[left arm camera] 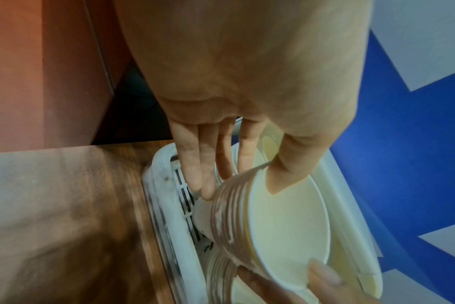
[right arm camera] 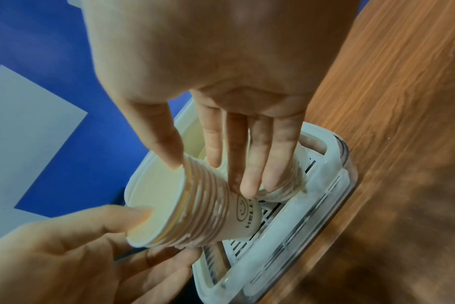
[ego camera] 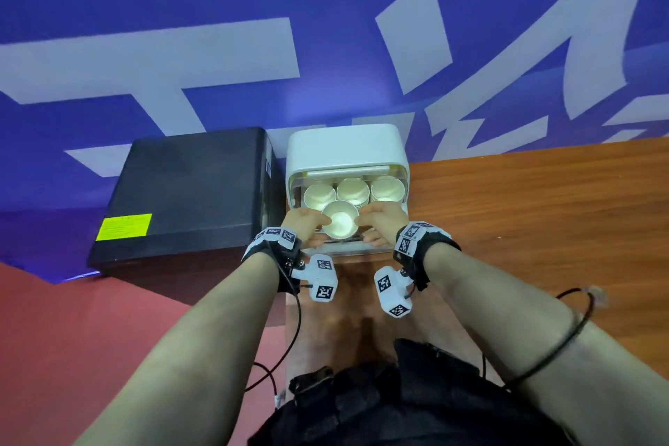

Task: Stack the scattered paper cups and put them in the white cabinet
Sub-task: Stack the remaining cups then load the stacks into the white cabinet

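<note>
- Both hands hold one stack of paper cups (ego camera: 340, 224) between them, at the front of the white cabinet (ego camera: 345, 145), above its slatted tray (right arm camera: 294, 232).
- Left hand (ego camera: 302, 223): thumb tip sits inside the top cup's rim, fingers run straight down the stack's ribbed outer side — a pinch on the rim/wall. Left wrist view shows this clearly.
- Right hand (ego camera: 380, 219): thumb at the rim on the opp. side, fingers extended down along the stack's side, fingertips (right arm camera: 247, 185) on the lower cup wall. Grip is light; fingers mostly straight, not wrapped.
- Stack is tilted, mouth toward the person; many nested rims visible. Bottom cup has a smiley face print w/ lettering, partly legible only.
- Can't tell if the stack's base touches the tray or hangs just above it.
- Inside the cabinet, behind the held stack: three more cup stacks (ego camera: 353, 190) upright in a row, mouths up.
- Cabinet sits at the back of the wooden table (ego camera: 543, 214), its clear front open; a black box (ego camera: 188, 188) w/ a yellow label (ego camera: 124, 227) stands just beside it on the left.
- Blue wall w/ large white graphics (ego camera: 144, 58) behind.
- Marker-tagged bands w/ cables on both wrists.
</note>
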A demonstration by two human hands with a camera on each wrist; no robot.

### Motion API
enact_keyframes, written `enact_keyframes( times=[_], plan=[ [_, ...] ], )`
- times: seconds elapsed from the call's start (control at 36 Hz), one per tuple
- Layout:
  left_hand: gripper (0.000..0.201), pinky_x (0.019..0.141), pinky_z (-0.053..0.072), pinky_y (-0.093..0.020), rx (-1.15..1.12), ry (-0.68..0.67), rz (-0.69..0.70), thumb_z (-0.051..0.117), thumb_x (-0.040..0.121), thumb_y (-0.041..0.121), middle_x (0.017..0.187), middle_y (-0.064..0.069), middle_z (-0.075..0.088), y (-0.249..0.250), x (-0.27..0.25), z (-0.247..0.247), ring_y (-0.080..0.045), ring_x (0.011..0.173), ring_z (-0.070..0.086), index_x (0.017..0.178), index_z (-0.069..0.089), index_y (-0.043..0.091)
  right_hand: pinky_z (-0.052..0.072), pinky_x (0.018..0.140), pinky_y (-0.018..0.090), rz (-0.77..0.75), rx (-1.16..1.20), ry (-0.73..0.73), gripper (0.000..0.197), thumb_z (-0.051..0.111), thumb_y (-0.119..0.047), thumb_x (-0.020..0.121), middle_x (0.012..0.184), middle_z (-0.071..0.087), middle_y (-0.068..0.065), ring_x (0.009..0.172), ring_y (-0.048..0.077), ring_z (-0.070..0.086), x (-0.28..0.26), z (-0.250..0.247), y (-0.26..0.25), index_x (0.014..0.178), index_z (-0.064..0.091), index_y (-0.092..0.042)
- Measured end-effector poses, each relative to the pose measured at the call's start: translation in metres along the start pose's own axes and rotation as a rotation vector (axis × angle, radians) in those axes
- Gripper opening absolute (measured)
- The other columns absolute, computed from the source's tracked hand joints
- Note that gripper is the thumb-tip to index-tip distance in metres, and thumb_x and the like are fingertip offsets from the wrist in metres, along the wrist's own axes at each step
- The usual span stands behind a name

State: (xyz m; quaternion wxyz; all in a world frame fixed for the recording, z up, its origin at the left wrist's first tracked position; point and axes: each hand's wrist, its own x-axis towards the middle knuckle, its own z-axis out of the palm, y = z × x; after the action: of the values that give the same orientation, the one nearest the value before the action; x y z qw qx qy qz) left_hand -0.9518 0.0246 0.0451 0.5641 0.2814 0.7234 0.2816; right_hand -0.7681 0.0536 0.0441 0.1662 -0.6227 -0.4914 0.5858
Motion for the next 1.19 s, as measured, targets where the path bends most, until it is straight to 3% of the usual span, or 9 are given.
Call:
enact_keyframes(
  times=[0.14,0.33,0.44,0.53,0.61,0.72,0.86,1.03,1.19],
  plan=[
    [0.017,0.067,0.057,-0.041,0.056,0.014,-0.034,0.069,0.084,0.011,0.098,-0.019,0.071,-0.006,0.019,0.007,-0.030,0.072,0.068,0.099,0.064,0.006,0.052,0.052,0.024,0.005,-0.031,0.021,0.028,0.078,-0.029,0.081,0.080,0.074,0.006,0.057,0.015,0.064,0.014,0.002,0.008,0.104,0.068,-0.019],
    [0.010,0.089,0.056,-0.049,0.085,0.024,-0.033,0.068,0.084,0.007,0.105,-0.020,0.071,-0.022,0.030,0.009,-0.034,0.101,0.069,0.084,0.061,0.014,0.049,0.049,0.022,0.005,-0.072,0.030,0.025,0.065,-0.006,0.084,0.076,0.074,0.010,0.052,0.014,0.060,0.018,0.004,0.014,0.105,0.068,-0.018],
    [0.021,0.081,0.058,-0.040,0.123,0.079,0.008,0.067,0.086,0.012,0.108,-0.014,0.069,-0.022,0.029,0.011,-0.027,0.093,0.068,0.105,0.062,0.009,0.059,0.060,0.032,-0.052,-0.130,0.081,0.015,0.062,-0.009,0.083,0.075,0.073,0.010,0.059,0.017,0.064,0.017,0.000,0.014,0.090,0.070,-0.020],
    [0.036,0.075,0.047,-0.031,0.473,0.291,0.220,0.066,0.084,0.025,0.116,-0.004,0.056,-0.024,0.025,0.016,-0.021,0.090,0.059,0.117,0.057,0.016,0.060,0.071,0.040,-0.123,-0.262,0.228,0.016,0.059,-0.013,0.082,0.079,0.071,0.006,0.070,0.022,0.066,0.017,-0.009,0.016,0.074,0.067,-0.026],
    [0.055,0.090,0.045,-0.038,0.797,0.396,0.446,0.064,0.083,0.040,0.132,-0.006,0.041,-0.032,0.020,0.024,-0.026,0.112,0.051,0.129,0.049,0.015,0.054,0.072,0.033,-0.157,-0.457,0.340,0.016,0.057,-0.013,0.081,0.095,0.065,0.001,0.085,0.025,0.063,0.016,-0.021,0.019,0.089,0.067,-0.023],
    [0.076,0.108,0.034,-0.045,1.026,0.428,0.558,0.057,0.084,0.050,0.156,-0.011,0.024,-0.040,0.022,0.039,-0.028,0.141,0.028,0.146,0.035,0.013,0.045,0.072,0.033,-0.240,-0.739,0.374,0.036,0.061,-0.022,0.084,0.119,0.046,0.006,0.101,0.028,0.052,0.019,-0.031,0.030,0.119,0.052,-0.017],
    [0.079,0.119,0.015,-0.050,1.111,0.451,0.540,0.046,0.093,0.047,0.162,-0.017,0.007,-0.043,0.028,0.051,-0.032,0.150,0.006,0.155,0.016,0.009,0.043,0.101,0.042,-0.270,-0.897,0.266,0.074,0.063,-0.029,0.087,0.155,0.019,0.009,0.130,0.033,0.035,0.028,-0.033,0.046,0.150,0.026,-0.016],
    [0.084,0.122,0.008,-0.045,1.013,0.412,0.445,0.044,0.095,0.044,0.159,-0.028,-0.009,-0.043,0.044,0.054,-0.039,0.149,-0.001,0.155,0.003,0.002,0.023,0.118,0.034,-0.270,-0.827,0.194,0.078,0.060,-0.027,0.092,0.162,-0.001,0.013,0.148,0.030,0.015,0.039,-0.023,0.051,0.154,0.016,-0.010],
    [0.080,0.120,0.011,-0.038,0.890,0.365,0.416,0.047,0.096,0.025,0.159,-0.026,-0.016,-0.043,0.051,0.054,-0.039,0.148,0.002,0.154,-0.001,-0.002,0.038,0.105,0.030,-0.233,-0.775,0.213,0.069,0.057,-0.025,0.095,0.163,-0.003,0.007,0.145,0.023,0.027,0.045,-0.017,0.048,0.152,0.022,-0.008]
  ],
)
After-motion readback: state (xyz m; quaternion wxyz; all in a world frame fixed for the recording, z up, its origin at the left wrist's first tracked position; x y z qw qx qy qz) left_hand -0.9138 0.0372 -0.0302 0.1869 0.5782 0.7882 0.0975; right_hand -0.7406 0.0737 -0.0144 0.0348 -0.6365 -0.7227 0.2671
